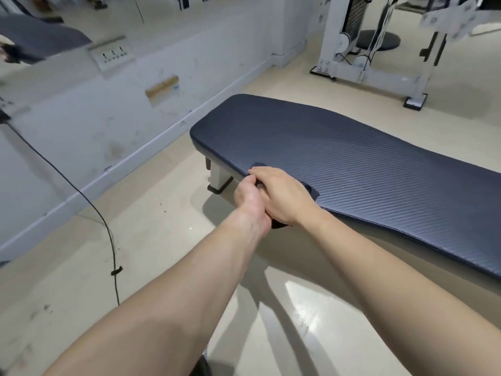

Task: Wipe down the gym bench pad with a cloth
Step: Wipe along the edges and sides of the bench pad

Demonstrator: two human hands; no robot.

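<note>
The dark blue ribbed bench pad (339,158) runs from the middle of the view out to the right edge. A dark cloth (311,189), nearly the pad's colour, lies on the pad's near edge under my hands, with small parts showing at their sides. My right hand (284,198) lies flat on top of the cloth. My left hand (250,195) is at the pad's near edge, its fingers closed around the cloth's left end, touching the right hand. Most of the cloth is hidden.
A white bench leg (218,177) stands on the beige floor under the pad's left end. A black cable (81,191) trails across the floor at left, by a white wall with sockets (112,54). A white cable machine (379,50) stands at the back right.
</note>
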